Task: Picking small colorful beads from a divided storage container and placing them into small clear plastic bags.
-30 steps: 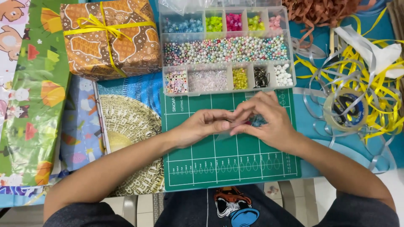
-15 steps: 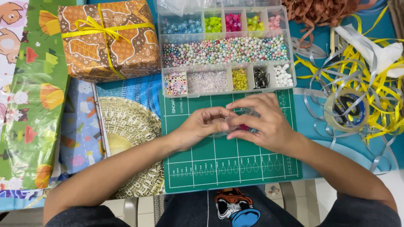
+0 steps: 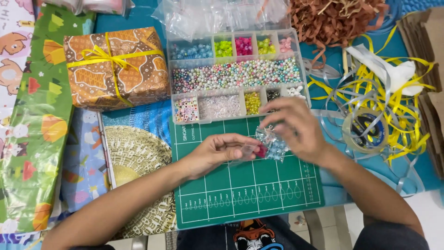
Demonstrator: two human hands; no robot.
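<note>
My left hand (image 3: 217, 153) and my right hand (image 3: 296, 127) meet over a green cutting mat (image 3: 245, 185). Between their fingers is a small clear plastic bag (image 3: 270, 146) with blue and pink beads inside. The left hand pinches the bag's left side and the right hand's fingers hold its top right. Just beyond the hands stands a clear compartment box of beads (image 3: 236, 74), with a long row of pastel pearls in the middle and smaller cells of coloured beads around it. The right hand covers part of the box's front edge.
A brown patterned gift box with yellow ribbon (image 3: 115, 65) stands at the back left. Wrapping paper sheets (image 3: 37, 120) lie at the left. At the right are a tape roll (image 3: 365, 129), tangled yellow and silver ribbon (image 3: 393, 97), brown paper shred (image 3: 337, 18) and empty clear bags (image 3: 222, 14).
The view has tilted so the table sits lower in frame. My right hand has lifted toward the bead box and the bag of beads now shows between the hands.
</note>
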